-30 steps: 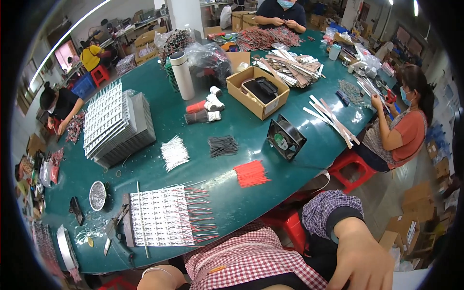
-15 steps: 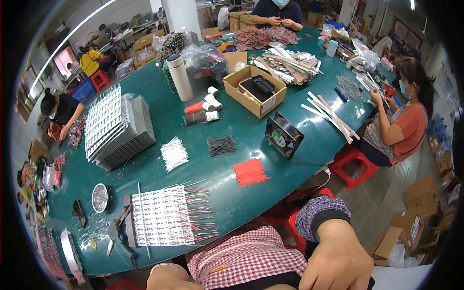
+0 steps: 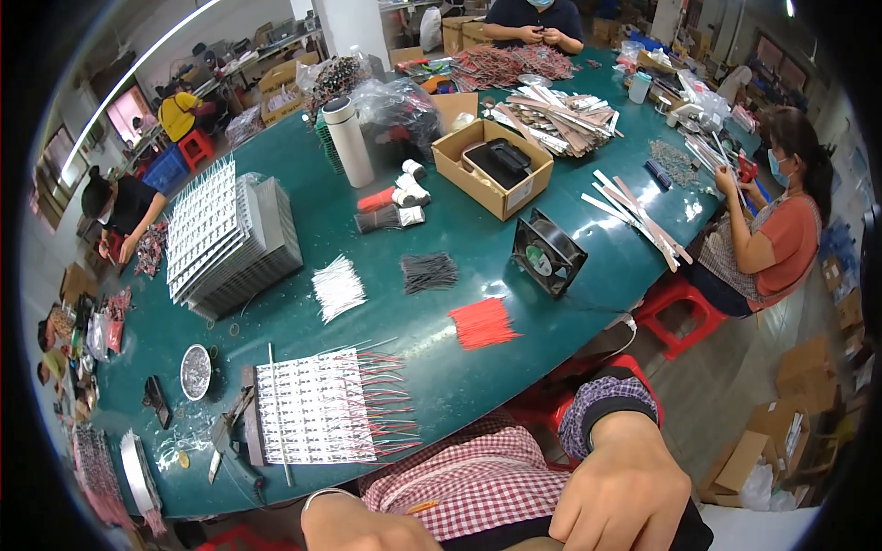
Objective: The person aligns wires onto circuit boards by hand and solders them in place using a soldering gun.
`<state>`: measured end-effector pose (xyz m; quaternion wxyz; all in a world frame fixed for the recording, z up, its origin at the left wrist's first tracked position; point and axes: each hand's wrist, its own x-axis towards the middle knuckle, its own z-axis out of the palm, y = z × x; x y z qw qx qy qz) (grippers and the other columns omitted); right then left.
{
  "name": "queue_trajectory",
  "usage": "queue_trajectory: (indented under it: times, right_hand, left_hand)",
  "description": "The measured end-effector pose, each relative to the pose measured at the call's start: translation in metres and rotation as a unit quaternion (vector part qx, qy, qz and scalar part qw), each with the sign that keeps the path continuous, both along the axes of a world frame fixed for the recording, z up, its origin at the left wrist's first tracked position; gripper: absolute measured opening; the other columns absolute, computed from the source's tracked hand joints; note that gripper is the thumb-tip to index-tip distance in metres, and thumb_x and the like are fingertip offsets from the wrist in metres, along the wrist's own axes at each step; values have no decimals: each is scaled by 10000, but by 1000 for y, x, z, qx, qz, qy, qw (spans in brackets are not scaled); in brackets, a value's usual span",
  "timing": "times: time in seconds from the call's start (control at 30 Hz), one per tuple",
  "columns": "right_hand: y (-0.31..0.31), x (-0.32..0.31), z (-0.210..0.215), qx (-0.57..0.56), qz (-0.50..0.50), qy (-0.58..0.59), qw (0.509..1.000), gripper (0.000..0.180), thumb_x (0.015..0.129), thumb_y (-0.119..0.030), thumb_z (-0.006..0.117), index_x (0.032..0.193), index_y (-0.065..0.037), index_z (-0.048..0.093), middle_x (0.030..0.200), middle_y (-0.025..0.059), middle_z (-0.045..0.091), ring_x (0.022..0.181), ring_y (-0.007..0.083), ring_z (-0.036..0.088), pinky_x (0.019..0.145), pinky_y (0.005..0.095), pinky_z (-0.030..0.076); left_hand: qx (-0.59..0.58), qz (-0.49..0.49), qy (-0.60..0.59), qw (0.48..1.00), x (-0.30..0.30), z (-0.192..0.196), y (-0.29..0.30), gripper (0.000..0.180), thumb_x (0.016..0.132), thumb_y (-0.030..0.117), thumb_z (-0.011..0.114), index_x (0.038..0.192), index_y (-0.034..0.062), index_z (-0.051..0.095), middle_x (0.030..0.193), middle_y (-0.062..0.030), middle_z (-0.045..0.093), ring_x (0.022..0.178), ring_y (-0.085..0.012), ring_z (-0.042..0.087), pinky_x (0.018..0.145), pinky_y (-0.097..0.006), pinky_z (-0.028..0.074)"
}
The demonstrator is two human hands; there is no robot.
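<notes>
Both hands are low at the front of my body, over a red-and-white checkered apron (image 3: 469, 459). My right hand (image 3: 625, 491) has its fingers curled down against a dark band; the fingertips run into the lower edge and whatever they grip is hidden. Only the back of my left hand (image 3: 367, 528) shows, its fingers cut off by the frame. On the table ahead lies a panel of white circuit strips (image 3: 317, 404) with red and white wires fanning from its right side. A thin metal rod (image 3: 279, 413) crosses the panel near its left end.
Left of the panel are hand tools (image 3: 230, 445) and a small bowl (image 3: 196, 372). Beyond lie stacked white panels (image 3: 211, 230), white (image 3: 338, 288), black (image 3: 429, 273) and red (image 3: 484, 324) wire bundles, a fan (image 3: 548, 253) and a cardboard box (image 3: 496, 188). Co-workers sit around the table.
My left hand has come further into the picture, moving right. My right hand has shifted slightly left. The whole view has tilted a little; the table things look unmoved.
</notes>
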<state>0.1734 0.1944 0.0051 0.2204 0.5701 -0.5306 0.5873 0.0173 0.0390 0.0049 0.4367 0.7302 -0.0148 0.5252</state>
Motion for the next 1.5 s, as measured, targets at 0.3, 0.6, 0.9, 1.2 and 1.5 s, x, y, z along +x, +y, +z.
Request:
queue_trajectory:
  times: [0.3, 0.6, 0.9, 1.2, 1.5]
  right_hand:
    - [5, -10, -4, -50, 89, -12, 995, 212, 938, -42, 540, 779, 35, 656, 895, 203, 648, 651, 237, 591, 488, 305, 396]
    - [2, -10, -12, -42, 128, -42, 990, 218, 941, -109, 565, 795, 34, 639, 921, 217, 650, 632, 259, 579, 520, 335, 455]
    - [3, -14, -22, -174, 58, -166, 969, 181, 907, -113, 692, 923, 66, 710, 849, 193, 673, 657, 301, 635, 564, 372, 525]
    - [-16, -30, -38, -344, 68, -168, 921, 169, 810, 45, 696, 874, 10, 543, 985, 172, 564, 830, 280, 630, 566, 346, 490]
    - [-32, -67, -34, -192, 172, -242, 936, 270, 949, -77, 611, 1051, 171, 582, 1008, 234, 631, 818, 247, 640, 683, 321, 498]
  left_hand:
    - [13, 74, -11, 997, -10, -13, 10, 158, 882, 46, 649, 814, -95, 673, 737, -181, 654, 549, -241, 629, 473, -321, 471]
    - [-7, 154, -29, 988, -6, -20, 9, 143, 856, 20, 666, 843, -123, 673, 714, -195, 657, 539, -264, 621, 457, -336, 461]
    - [-24, 253, -63, 965, -15, -21, -3, 118, 848, 24, 690, 823, -86, 657, 692, -177, 634, 538, -257, 608, 463, -346, 475]
    - [68, 352, -181, 916, 5, -20, -21, 36, 845, 48, 646, 815, 46, 625, 722, -57, 605, 541, -146, 577, 437, -258, 391]
    - [54, 291, -132, 946, 8, -25, -35, 142, 861, 30, 581, 731, 3, 632, 684, -152, 635, 534, -211, 597, 484, -265, 464]
